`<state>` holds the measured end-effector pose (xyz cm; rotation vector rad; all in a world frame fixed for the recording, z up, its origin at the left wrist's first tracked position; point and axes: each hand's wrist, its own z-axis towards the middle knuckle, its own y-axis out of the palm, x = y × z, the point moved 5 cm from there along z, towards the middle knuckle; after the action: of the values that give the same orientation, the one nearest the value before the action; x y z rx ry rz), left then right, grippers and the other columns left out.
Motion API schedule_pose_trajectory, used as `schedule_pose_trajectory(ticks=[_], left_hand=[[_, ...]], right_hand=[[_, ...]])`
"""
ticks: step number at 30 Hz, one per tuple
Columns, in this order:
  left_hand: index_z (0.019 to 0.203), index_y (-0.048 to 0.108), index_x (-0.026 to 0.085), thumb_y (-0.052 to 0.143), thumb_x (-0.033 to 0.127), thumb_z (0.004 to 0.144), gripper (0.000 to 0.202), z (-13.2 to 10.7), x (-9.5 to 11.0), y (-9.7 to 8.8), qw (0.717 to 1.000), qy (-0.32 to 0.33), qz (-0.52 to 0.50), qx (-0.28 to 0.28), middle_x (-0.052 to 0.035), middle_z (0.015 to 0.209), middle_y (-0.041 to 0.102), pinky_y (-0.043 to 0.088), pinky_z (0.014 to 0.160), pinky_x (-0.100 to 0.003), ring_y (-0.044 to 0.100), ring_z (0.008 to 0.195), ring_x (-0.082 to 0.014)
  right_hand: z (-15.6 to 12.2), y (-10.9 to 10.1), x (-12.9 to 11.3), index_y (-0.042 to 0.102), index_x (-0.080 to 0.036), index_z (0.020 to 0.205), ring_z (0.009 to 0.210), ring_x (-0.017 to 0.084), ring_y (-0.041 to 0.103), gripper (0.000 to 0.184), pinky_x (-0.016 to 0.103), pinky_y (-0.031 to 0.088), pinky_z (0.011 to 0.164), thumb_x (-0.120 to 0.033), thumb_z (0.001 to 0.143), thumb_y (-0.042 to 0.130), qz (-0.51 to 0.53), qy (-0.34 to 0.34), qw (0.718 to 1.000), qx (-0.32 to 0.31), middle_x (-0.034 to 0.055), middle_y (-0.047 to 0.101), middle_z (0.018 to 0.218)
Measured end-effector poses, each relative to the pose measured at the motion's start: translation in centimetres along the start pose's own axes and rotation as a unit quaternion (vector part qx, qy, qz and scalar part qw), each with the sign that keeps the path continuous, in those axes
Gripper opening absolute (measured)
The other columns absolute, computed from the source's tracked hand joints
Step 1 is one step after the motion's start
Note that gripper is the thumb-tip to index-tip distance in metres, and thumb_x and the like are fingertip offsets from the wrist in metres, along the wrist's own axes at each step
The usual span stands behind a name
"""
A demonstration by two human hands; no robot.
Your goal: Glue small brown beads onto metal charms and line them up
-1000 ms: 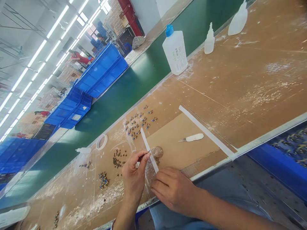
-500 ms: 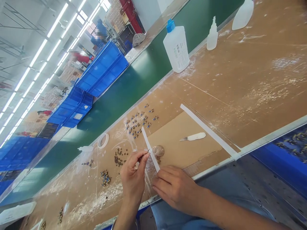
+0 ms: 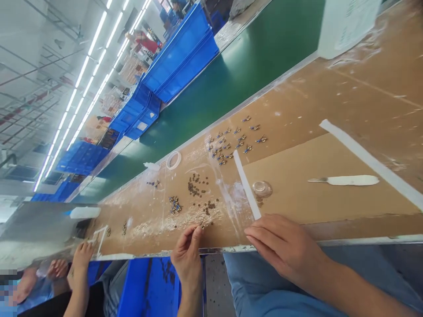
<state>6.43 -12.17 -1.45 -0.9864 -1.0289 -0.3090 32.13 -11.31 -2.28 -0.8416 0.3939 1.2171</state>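
My left hand (image 3: 188,248) is at the table's front edge, thumb and forefinger pinched together; whatever is between them is too small to make out. Just beyond its fingertips lie small dark round pieces (image 3: 194,186), loosely scattered. My right hand (image 3: 286,242) rests on the near edge of the cardboard sheet (image 3: 291,163), fingers extended and holding nothing. A small clear glass dish (image 3: 262,188) stands on the cardboard beside a white tape strip (image 3: 246,185). Further right lies a white-handled knife (image 3: 352,180) with a thin blade.
Small blue-and-gold figures (image 3: 226,147) lie spread out behind the strip, and a cluster (image 3: 175,205) sits further left. A tape roll (image 3: 173,160) and a large white bottle (image 3: 346,31) stand near the green belt (image 3: 264,48). At left, a co-worker's hand (image 3: 82,255) reaches the table.
My left hand has moved left, away from the glass dish and tape strip to the table's front edge. My right hand stays by the strip's near end. The view has swung left.
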Motion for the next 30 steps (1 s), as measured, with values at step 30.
schedule_pose_trajectory(ticks=[30], left_hand=[[0.085,0.079,0.022,0.074,0.034,0.081,0.013,0.0,-0.8,2.0,0.988,0.109,0.061,-0.093,-0.0021,0.085,0.078,0.057,0.077,-0.030,0.072,0.080,-0.0190]], right_hand=[[-0.1,3.6,-1.0,0.063,-0.014,0.098,0.081,0.017,0.065,0.015,0.031,0.055,0.077,-0.013,0.099,0.048,-0.056,-0.030,0.997,-0.054,0.0053,0.068,0.083]])
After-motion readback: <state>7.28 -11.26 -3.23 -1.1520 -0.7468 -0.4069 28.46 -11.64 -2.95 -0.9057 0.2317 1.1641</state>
